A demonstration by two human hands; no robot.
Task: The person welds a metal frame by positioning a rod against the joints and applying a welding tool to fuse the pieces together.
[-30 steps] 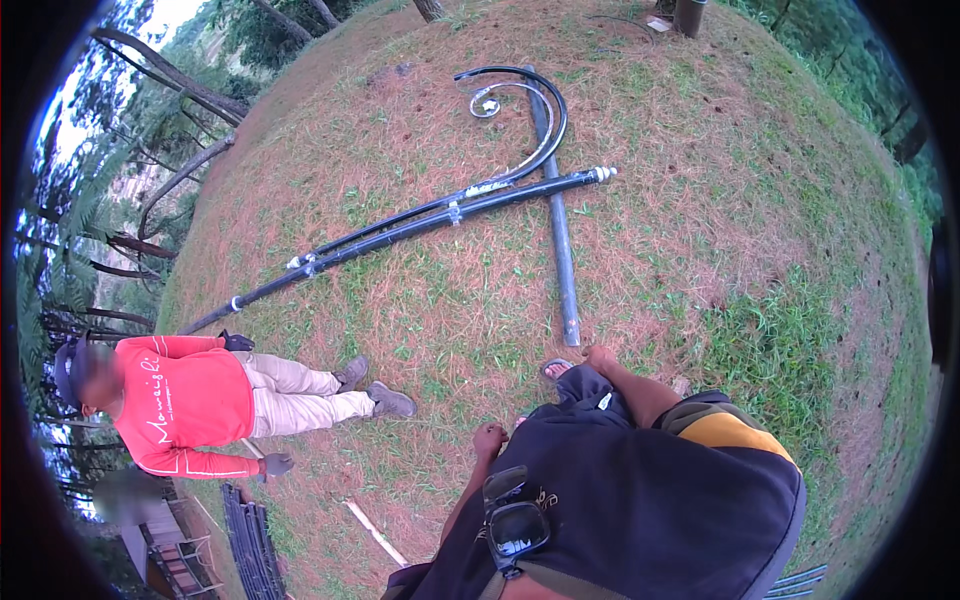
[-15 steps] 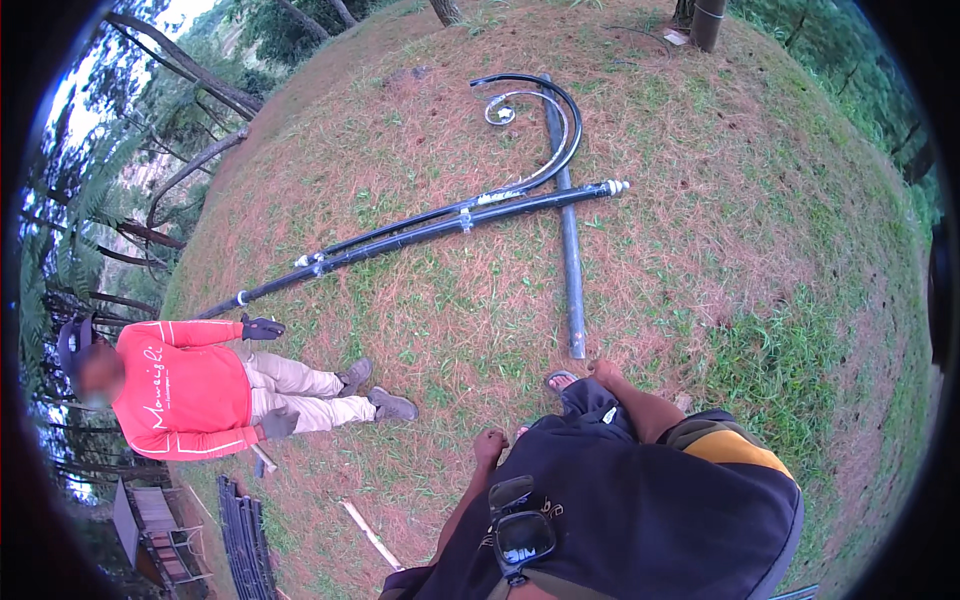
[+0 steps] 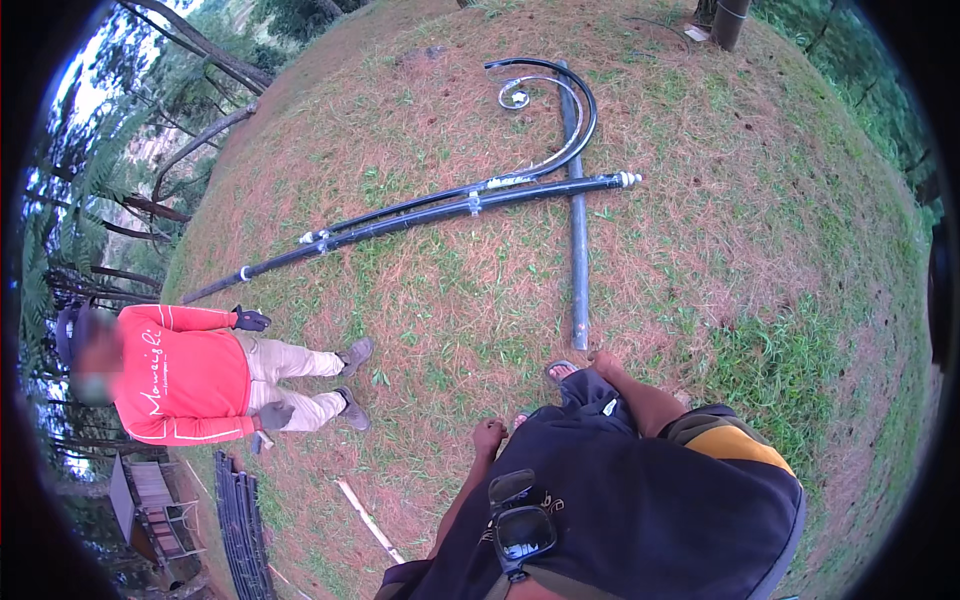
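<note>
My left hand (image 3: 490,437) hangs low beside my dark shirt, its fingers curled in and nothing visible in them. My right hand (image 3: 603,363) is also curled, close to the near end of a dark straight pipe (image 3: 580,265) on the grass; I see no contact between them. Across this pipe lies a long black pole (image 3: 400,232) with a pale fitting at its right end. Alongside the pole runs a thinner black tube (image 3: 588,120) that bends into a large hook, with a silver scroll (image 3: 520,98) inside the curve.
At the left stands a person in a red sweatshirt (image 3: 190,375) and dark gloves. A bundle of dark pipes (image 3: 240,520) and a pale stick (image 3: 365,520) lie at the lower left. A small hut (image 3: 155,505) stands beyond, and a post (image 3: 730,28) rises at the upper right.
The view has shifted slightly, so the pole and pipe sit a little further right. The person in red has stepped back, feet further left. My hands stay low and curled.
</note>
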